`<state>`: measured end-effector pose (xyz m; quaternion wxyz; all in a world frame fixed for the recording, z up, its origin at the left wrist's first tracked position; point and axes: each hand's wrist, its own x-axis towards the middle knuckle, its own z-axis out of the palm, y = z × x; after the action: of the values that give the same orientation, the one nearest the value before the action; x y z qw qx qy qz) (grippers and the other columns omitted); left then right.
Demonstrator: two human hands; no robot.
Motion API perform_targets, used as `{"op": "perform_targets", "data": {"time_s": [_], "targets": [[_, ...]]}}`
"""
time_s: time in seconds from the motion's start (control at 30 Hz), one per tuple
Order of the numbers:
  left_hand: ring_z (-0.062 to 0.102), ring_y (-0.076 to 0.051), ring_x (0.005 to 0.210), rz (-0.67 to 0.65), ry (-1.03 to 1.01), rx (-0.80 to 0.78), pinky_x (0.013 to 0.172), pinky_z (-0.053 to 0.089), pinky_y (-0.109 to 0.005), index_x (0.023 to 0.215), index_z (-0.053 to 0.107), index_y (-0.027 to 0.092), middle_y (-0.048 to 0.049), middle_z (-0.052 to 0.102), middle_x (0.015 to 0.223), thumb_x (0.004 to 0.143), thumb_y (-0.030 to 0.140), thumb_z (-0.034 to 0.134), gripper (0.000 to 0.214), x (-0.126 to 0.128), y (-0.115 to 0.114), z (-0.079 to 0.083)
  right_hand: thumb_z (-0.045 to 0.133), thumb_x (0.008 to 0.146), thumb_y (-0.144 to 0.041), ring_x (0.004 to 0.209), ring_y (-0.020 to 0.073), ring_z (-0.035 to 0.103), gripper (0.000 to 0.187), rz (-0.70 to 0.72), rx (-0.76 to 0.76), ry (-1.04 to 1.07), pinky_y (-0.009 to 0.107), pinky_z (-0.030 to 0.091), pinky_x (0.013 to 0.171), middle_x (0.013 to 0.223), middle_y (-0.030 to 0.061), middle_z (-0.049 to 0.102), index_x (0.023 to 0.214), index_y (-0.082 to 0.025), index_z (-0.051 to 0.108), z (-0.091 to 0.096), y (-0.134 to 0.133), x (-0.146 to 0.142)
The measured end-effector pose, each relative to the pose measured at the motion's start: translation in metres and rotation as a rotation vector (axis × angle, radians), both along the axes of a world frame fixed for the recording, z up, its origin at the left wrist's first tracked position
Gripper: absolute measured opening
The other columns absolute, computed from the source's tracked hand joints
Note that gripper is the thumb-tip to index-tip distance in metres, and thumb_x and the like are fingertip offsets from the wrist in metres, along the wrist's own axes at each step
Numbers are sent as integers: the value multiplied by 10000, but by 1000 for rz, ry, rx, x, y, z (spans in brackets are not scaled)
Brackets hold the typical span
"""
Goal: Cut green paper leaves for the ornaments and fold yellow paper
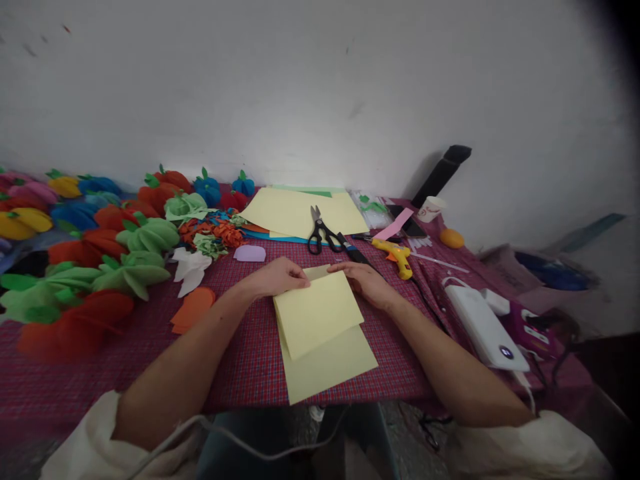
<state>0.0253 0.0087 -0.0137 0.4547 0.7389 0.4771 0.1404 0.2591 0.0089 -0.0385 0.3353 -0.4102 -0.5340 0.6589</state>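
A pale yellow sheet of paper lies before me on the checked cloth, its upper part folded over the lower. The lower layer sticks out toward the front edge of the table. My left hand is closed on the upper left of the folded paper, thumb and fingers pinching its edge. At the upper right edge, my right hand grips the paper, its fingertips along the top and its thumb mostly hidden. Just beyond the hands, black-handled scissors rest near a stack of larger yellow sheets.
Colourful paper pumpkins crowd the left side, beside paper scraps and orange cut pieces. A yellow glue gun, paper cup, white power bank and purple power strip lie right. A white cable hangs in front.
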Motion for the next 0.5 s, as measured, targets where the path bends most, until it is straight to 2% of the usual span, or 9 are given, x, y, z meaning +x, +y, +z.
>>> {"op": "perform_targets", "data": {"time_s": [0.13, 0.27, 0.4, 0.5], "targets": [[504, -114, 539, -22, 9, 43, 484, 339, -197, 737, 700, 138, -7, 629, 620, 685, 383, 541, 296, 0, -1, 2, 514, 762, -395, 731, 159, 606, 315, 6, 19, -61, 269, 449, 652, 797, 31, 671, 940, -178, 658, 1, -1, 1], [509, -115, 539, -50, 16, 61, 471, 330, -196, 760, 702, 145, -12, 637, 641, 696, 383, 526, 303, 0, 0, 0, 635, 689, -412, 585, 116, 562, 304, 8, 125, -202, 225, 418, 546, 695, 6, 654, 848, -155, 666, 3, -4, -4], [512, -116, 541, -50, 11, 81, 478, 335, -200, 743, 695, 146, -9, 630, 633, 696, 385, 525, 297, 3, 0, -2, 651, 667, -411, 462, 92, 503, 273, -17, 120, -263, 209, 364, 445, 579, -3, 623, 712, -142, 646, 5, -8, -8], [522, -120, 556, -40, -16, 58, 492, 343, -203, 755, 690, 145, -7, 632, 642, 700, 401, 524, 310, 4, -1, -1, 646, 670, -406, 442, 88, 493, 254, -53, 134, -244, 208, 349, 429, 557, -14, 610, 674, -153, 631, 7, -9, -9]]}}
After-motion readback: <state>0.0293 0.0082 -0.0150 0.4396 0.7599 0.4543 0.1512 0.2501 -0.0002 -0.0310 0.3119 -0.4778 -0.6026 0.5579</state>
